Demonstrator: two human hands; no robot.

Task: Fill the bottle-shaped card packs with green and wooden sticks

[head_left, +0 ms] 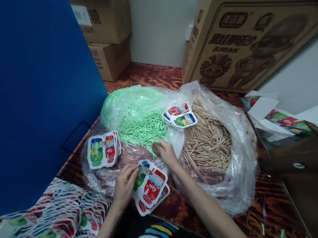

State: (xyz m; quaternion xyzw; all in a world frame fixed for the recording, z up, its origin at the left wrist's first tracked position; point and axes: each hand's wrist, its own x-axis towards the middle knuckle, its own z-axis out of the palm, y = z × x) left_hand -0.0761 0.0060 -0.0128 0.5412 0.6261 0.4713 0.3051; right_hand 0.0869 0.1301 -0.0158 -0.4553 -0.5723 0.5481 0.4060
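My left hand (124, 183) is closed on the left edge of a bottle-shaped candy pack (153, 185) printed with red cola and green soda bottles; a second pack shows beneath it. My right hand (165, 153) is at the front of a heap of thin green sticks (145, 125) in a clear plastic bag. Its fingers are pinched together, with bits of green showing at the tips. To the right, a second clear bag (238, 164) holds tan sticks (209, 141). One small stack of packs (103, 151) lies left of the green sticks, another stack (180, 117) between the bags.
Many more packs (57, 218) are piled at the lower left. A blue panel (38, 87) stands along the left. Cardboard boxes (112, 57) and a large printed carton (224, 46) are behind. Rubber bands (258, 224) lie at the lower right, below an open box with printed cards (285, 120).
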